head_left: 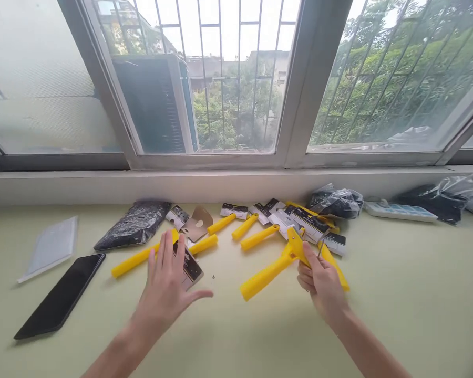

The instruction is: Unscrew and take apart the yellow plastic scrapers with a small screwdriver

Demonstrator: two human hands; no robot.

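Note:
My left hand (167,278) is open with fingers spread, over or just above a black-and-white packaging card (193,268) and a yellow-handled tool (132,262). My right hand (321,281) is closed around the head end of a yellow scraper (266,275), its thick handle pointing down to the left. A thin bent metal rod, like a hex key (321,244), sticks up by the right fingers; I cannot tell if it is gripped. Another yellow handle (335,268) lies behind this hand. A tiny metal piece (213,276) rests between my hands.
Several yellow handles (244,227) and packaging cards (307,220) lie along the back. Bags of black items (134,226) sit near the wall. At left are a black phone-like slab (61,296) and a clear sleeve (51,247). A pale tray (402,211) stands back right, below the window.

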